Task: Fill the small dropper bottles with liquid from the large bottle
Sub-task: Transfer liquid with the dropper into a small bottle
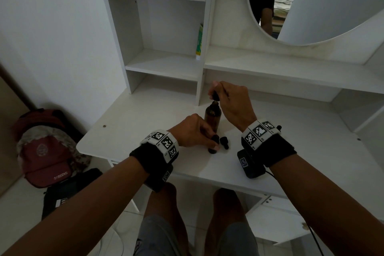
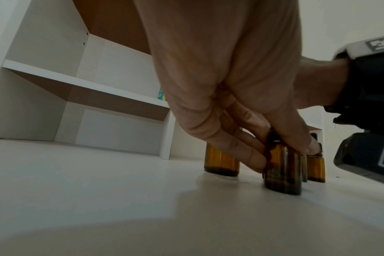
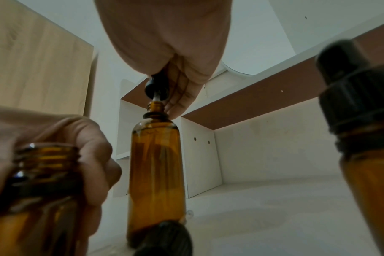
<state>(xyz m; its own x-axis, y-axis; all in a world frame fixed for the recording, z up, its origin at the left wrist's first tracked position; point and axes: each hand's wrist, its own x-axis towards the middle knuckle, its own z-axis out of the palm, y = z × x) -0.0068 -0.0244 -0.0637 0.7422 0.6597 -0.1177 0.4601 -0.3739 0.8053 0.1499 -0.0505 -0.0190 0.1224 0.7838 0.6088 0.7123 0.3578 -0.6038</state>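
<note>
Dropper bottles stand upright on the counter (image 1: 124, 131): at left the left hand (image 1: 192, 131) pinches an open small bottle (image 2: 283, 169), probably to steady it for filling. Behind it the large bottle (image 3: 157, 173) stands with long axis vertical and mouth up; the right hand (image 1: 230, 102) pinches a dropper (image 3: 153, 88), its tube pointing down into that mouth. At right stands a capped small bottle (image 3: 366, 155).

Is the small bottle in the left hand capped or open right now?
Open. The small bottle shows bare neck threads and no cap, upright on the desk in the left hand.
</note>
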